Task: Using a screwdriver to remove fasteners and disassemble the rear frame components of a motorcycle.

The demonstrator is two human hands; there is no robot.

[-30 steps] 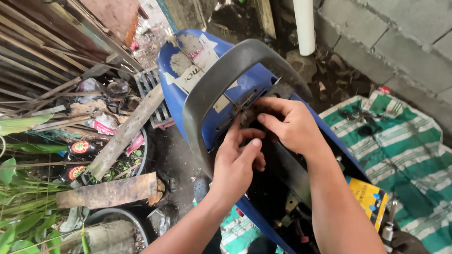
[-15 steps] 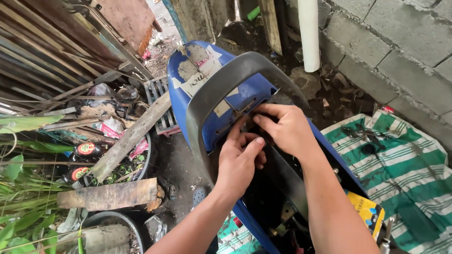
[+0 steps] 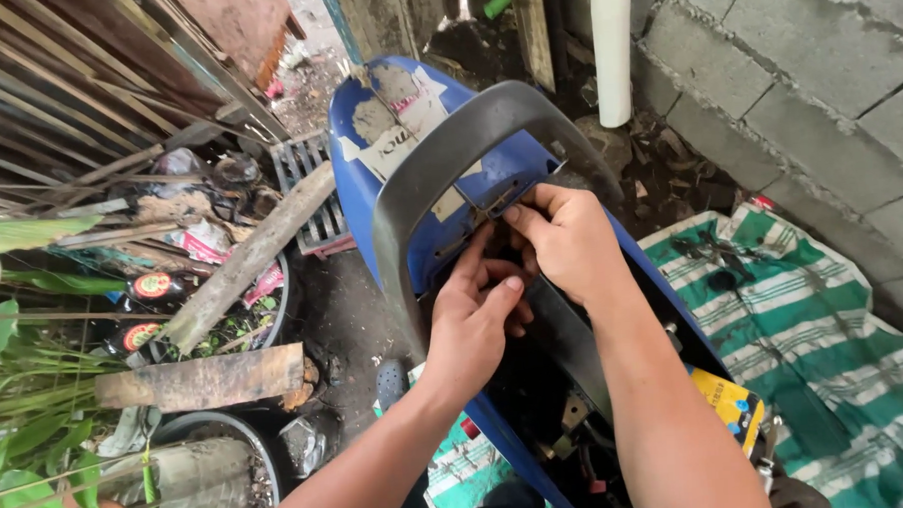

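Observation:
A blue motorbike rear body point(image 3: 378, 146) with a grey grab rail point(image 3: 448, 154) fills the middle of the head view. My left hand point(image 3: 479, 318) reaches into the dark opening below the rail, index finger stretched toward a small fitting at the blue panel. My right hand point(image 3: 561, 235) is curled just beside it, fingertips pinching at the same spot. What the fingers pinch is too small to make out. Dark inner parts and wiring point(image 3: 568, 430) show beneath my forearms.
A green and white striped cloth point(image 3: 824, 321) lies on the ground at right, below a grey block wall point(image 3: 816, 81). A yellow box point(image 3: 727, 405) sits by my right forearm. At left are wooden planks point(image 3: 246, 256), scrap, pots and green leaves point(image 3: 16, 399). A white pipe point(image 3: 611, 48) stands behind.
The view has shifted slightly, bringing the bike lower in frame. My left index finger has stretched up toward the fitting while my right hand stays at the same spot.

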